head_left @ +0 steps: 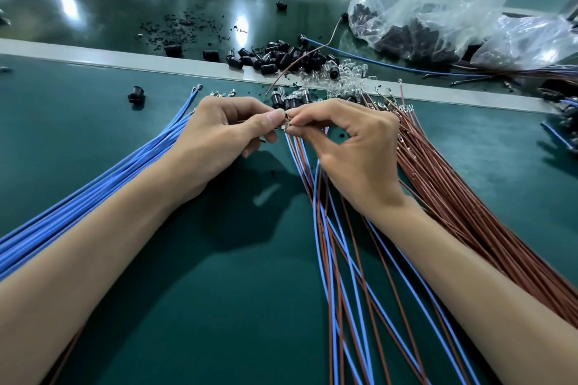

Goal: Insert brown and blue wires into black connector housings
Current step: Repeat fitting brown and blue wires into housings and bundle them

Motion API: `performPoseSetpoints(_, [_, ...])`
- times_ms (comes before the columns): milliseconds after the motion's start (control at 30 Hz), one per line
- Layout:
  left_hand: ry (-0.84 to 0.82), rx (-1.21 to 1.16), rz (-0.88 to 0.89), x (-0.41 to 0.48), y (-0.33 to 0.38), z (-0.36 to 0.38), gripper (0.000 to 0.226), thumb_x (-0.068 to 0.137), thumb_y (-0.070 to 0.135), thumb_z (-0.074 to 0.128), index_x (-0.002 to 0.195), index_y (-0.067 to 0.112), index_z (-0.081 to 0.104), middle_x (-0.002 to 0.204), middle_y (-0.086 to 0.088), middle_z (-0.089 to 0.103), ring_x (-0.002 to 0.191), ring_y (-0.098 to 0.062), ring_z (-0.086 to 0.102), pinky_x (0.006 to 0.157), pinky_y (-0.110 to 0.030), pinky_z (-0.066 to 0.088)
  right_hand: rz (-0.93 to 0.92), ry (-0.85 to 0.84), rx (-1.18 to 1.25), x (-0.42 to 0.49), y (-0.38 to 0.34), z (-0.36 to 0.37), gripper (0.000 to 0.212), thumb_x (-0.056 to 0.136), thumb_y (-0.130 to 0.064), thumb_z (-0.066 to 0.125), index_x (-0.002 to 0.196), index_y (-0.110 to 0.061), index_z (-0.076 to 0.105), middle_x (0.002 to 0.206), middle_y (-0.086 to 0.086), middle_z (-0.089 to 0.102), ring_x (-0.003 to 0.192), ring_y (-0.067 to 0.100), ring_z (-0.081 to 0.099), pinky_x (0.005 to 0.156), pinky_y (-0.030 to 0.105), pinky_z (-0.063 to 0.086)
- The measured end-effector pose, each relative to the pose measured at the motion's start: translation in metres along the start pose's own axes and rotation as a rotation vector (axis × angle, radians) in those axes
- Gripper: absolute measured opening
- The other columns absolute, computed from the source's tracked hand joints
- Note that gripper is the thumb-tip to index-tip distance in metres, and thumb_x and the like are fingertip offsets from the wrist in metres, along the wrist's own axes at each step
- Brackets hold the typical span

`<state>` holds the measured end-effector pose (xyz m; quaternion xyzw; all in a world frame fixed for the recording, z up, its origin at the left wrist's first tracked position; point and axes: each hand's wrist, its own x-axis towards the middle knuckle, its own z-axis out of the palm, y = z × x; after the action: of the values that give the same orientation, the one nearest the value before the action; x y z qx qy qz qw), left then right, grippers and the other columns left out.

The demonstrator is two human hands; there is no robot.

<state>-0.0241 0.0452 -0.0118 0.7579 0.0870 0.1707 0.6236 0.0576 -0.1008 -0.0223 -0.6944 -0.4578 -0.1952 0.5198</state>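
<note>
Pinching fingertip to fingertip, my left hand (225, 130) and right hand (355, 147) meet, clamped on thin brown and blue wire ends (296, 148). Small black cylindrical plastic connector housings (275, 56) lie heaped on the green tabletop (219, 291) just beyond my hands.

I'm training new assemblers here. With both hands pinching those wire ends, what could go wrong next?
The left hand and right hand pinch the wire ends where little shows; a terminal could bend or slip. The crossed blue and brown wires below them could tangle or snag. The loose black connector housings beyond the hands could be knocked and scattered.
</note>
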Motion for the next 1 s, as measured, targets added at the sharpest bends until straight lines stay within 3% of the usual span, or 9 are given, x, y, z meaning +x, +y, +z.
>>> performPoseSetpoints(133, [0.01,0.005,-0.01,0.0,0.001,0.002,0.021,0.09,0.019,0.062,0.073,0.025,0.071,0.059,0.01,0.059,0.046,-0.001,0.039,0.046,-0.009,0.032,0.01,0.003,0.009,0.0,-0.001,0.0,0.007,0.072,0.0,0.078,0.078,-0.002,0.074,0.081,0.004,0.074,0.076,0.01,0.07,0.075,0.021,0.055])
performPoseSetpoints(533, [-0.019,0.067,0.028,-0.001,0.003,-0.002,0.021,0.088,0.019,0.066,0.068,0.024,0.071,0.057,0.005,0.058,0.05,-0.011,0.035,0.046,-0.017,0.027,0.07,-0.053,0.046,0.001,-0.003,-0.003,0.011,0.072,-0.002,0.079,0.081,0.0,0.073,0.082,0.006,0.074,0.075,0.011,0.07,0.074,0.024,0.056])
performPoseSetpoints(733, [-0.069,0.101,0.05,-0.001,0.001,-0.005,0.014,0.082,0.024,0.071,0.069,0.02,0.07,0.056,0.0,0.057,0.054,-0.023,0.033,0.051,-0.035,0.019,0.128,-0.122,0.088,0.001,-0.002,-0.003,0.014,0.073,0.0,0.078,0.086,0.001,0.073,0.082,0.007,0.074,0.075,0.013,0.07,0.075,0.025,0.056])
performPoseSetpoints(867, [-0.116,0.145,0.034,-0.001,0.002,-0.009,0.015,0.074,0.038,0.067,0.065,0.026,0.072,0.057,0.003,0.06,0.051,-0.014,0.039,0.049,-0.024,0.027,0.11,-0.156,0.095,0.001,-0.002,-0.002,0.013,0.072,0.0,0.078,0.084,-0.003,0.075,0.083,0.005,0.074,0.075,0.01,0.069,0.075,0.021,0.055])
performPoseSetpoints(1000, [-0.112,0.164,0.03,-0.001,0.002,-0.009,0.014,0.079,0.031,0.067,0.068,0.023,0.07,0.056,0.007,0.06,0.05,-0.006,0.043,0.05,-0.013,0.032,0.15,-0.152,0.133,0.002,-0.001,-0.002,0.014,0.071,-0.001,0.079,0.084,-0.004,0.075,0.084,0.004,0.073,0.077,0.007,0.07,0.075,0.018,0.054])
